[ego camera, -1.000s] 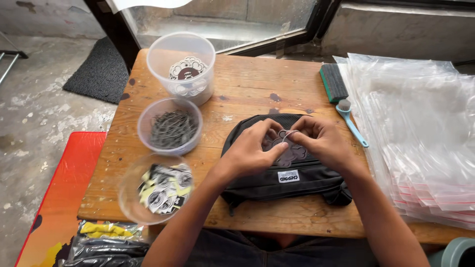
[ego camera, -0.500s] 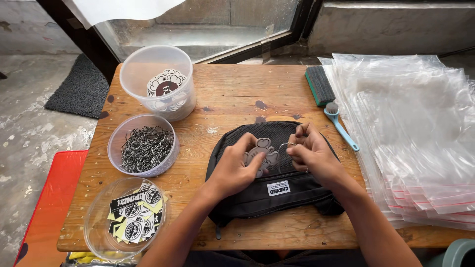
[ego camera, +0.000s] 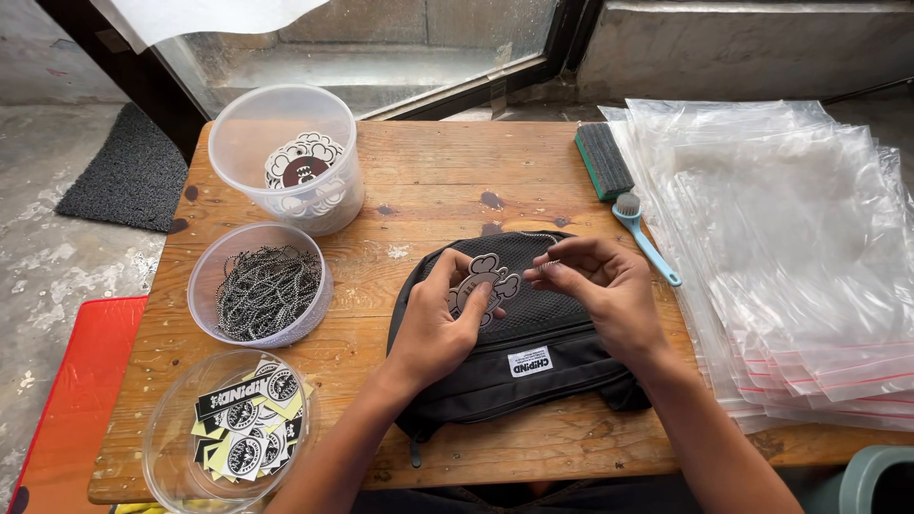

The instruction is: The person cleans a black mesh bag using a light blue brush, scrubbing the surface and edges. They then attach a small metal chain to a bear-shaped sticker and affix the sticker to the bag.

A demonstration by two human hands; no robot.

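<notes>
A black waist bag [ego camera: 533,366] with a small white label lies on the wooden table [ego camera: 438,181]. My left hand [ego camera: 433,324] holds a flat grey flower-shaped charm [ego camera: 481,281] over the bag's mesh panel. My right hand [ego camera: 600,290] pinches a thin metal ball chain [ego camera: 545,257] between thumb and fingers, just right of the charm. Part of the chain curves along the bag's top edge.
Three clear tubs stand at the left: one with flower charms [ego camera: 295,171], one with ball chains [ego camera: 262,290], one with stickers [ego camera: 233,428]. A stack of clear zip bags [ego camera: 790,247] covers the right side. A blue brush [ego camera: 643,233] and a green-edged eraser block [ego camera: 602,160] lie beside it.
My hands have drawn slightly apart; the right hand has pulled the chain up and to the right while the left keeps the charm. The view has shifted a little leftward.
</notes>
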